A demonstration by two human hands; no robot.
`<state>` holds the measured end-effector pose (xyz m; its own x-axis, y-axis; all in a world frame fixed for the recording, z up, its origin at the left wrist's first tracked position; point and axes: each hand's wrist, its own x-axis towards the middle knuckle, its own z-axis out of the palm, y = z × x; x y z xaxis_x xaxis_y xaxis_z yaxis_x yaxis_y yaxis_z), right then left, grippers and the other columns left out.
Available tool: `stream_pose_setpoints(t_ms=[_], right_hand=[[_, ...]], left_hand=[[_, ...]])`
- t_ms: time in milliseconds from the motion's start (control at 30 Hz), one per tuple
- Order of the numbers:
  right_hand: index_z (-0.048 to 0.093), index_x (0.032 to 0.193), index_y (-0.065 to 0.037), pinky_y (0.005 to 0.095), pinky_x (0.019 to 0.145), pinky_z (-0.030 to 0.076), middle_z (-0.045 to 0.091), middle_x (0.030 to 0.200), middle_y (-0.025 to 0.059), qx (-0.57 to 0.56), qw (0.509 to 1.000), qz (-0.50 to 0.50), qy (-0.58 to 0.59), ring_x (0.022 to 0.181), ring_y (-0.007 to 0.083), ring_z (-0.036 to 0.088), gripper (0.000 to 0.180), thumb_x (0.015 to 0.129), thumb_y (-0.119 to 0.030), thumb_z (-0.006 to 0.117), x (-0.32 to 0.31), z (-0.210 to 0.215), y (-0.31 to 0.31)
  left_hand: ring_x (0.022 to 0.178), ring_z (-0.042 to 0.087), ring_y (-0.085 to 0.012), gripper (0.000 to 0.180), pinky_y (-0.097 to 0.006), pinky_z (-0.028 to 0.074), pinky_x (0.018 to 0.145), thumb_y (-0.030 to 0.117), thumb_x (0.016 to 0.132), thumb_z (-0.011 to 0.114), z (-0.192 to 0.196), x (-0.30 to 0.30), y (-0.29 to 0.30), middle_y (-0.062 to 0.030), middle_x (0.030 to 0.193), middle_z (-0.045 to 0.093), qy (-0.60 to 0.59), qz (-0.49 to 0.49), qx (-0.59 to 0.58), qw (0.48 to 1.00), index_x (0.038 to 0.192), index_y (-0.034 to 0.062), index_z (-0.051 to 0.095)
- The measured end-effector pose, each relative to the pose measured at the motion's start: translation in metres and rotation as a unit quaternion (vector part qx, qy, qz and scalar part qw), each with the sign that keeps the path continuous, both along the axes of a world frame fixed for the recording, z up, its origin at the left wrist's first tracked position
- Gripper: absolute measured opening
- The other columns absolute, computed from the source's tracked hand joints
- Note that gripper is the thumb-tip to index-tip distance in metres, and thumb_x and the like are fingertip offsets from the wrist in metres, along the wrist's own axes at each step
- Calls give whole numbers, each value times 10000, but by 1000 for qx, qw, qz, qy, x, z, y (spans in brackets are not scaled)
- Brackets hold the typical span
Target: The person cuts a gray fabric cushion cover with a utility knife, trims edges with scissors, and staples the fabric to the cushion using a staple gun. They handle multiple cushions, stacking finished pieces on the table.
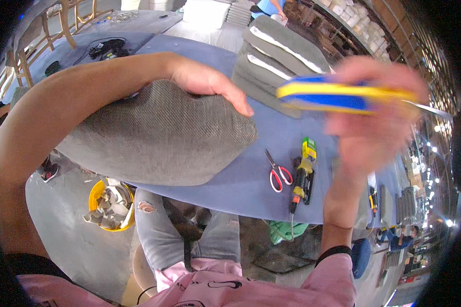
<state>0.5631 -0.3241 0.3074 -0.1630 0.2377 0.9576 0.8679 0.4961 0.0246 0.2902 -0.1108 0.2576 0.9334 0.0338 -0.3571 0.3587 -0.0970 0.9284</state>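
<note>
A plump grey fabric cushion (164,138) stands on the blue-covered table in front of me. My left hand (202,79) reaches over its far edge, the thumb pressed on the near face and the other fingers hidden behind. Raised over the right side of the table, my right hand (376,107) is blurred by motion and closed around a tool with a blue-and-yellow handle (333,95). A thin metal part sticks out from the far right of that fist; its exact kind is too smeared to make out. The tool is apart from the cushion.
Scissors (277,172) with red-and-white handles lie beside a corded yellow-and-black power tool (303,176). Grey cushion pieces (281,56) are stacked behind. A yellow bucket (95,197) of scraps stands on the floor at left. Wooden frames (43,30) and a person (269,7) are farther back.
</note>
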Motion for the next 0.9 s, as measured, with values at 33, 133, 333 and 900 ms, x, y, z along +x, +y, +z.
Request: stream_pose_setpoints(t_ms=[33,133,333,900], right_hand=[[602,1424,-29,428,976,596,689,1251,139,19,997,35,58,1157,241,704,434,1120,-338,592,-6,19,-9],[603,1404,-38,436,974,609,685,1235,136,31,990,125,60,1129,242,711,421,1129,-354,562,-34,39,-15],[605,1366,-54,453,970,633,678,1203,128,-67,994,-29,-86,1074,245,723,409,1147,-385,504,-20,24,21],[630,1225,-44,375,770,546,648,941,48,-339,917,52,205,794,191,636,235,1129,-259,631,45,-55,53]], left_hand=[[1109,708,-93,437,-291,554,1008,426,1063,720,8,-4,-9,16,1245,765,3,32,-1,999,1328,80,749],[1129,709,-95,453,-294,551,1028,418,1063,724,-1,3,5,16,1273,765,9,-10,-18,1000,1353,71,740],[1157,716,-93,482,-297,562,1030,423,1055,740,-11,11,6,-5,1332,765,-32,-9,5,999,1391,78,735],[1077,744,-200,530,-395,593,979,499,1059,698,-12,29,-46,-100,1268,800,-88,-57,43,994,1256,13,780]])
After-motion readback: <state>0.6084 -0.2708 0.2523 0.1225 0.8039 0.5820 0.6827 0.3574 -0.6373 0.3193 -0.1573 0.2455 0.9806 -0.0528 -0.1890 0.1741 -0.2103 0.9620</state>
